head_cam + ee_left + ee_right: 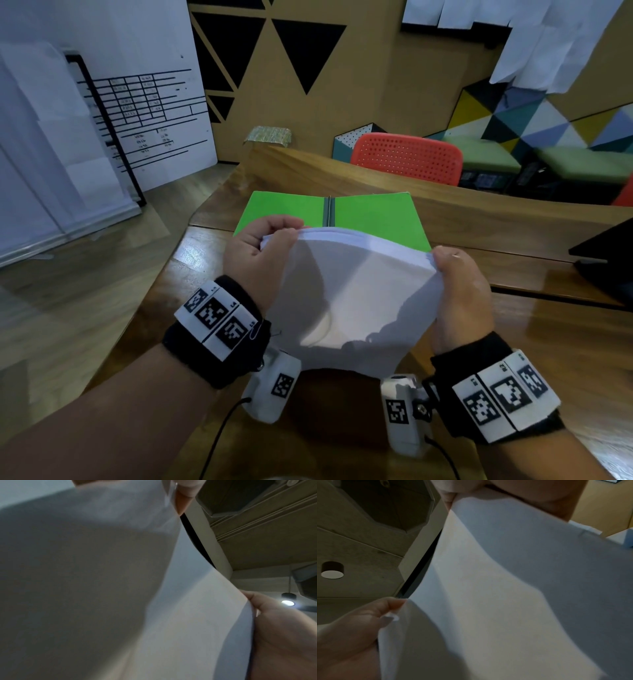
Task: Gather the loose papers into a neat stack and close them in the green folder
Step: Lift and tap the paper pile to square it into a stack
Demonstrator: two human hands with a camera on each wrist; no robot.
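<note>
Both hands gripping papers [346,291], folder [376,219] beyond

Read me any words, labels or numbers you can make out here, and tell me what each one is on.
No text here can be read with confidence.
Whiteboard: a ruled table with small entries, too blurred to read.
Left wristband: square black-and-white code markers with tiny labels, too small to read.
Right wristband: the same kind of markers and tiny labels, too small to read.
Papers held by both hands: blank on the side shown.
Green folder: no print visible.

White papers [346,291]; green folder [376,219]; red perforated chair [407,157].
</note>
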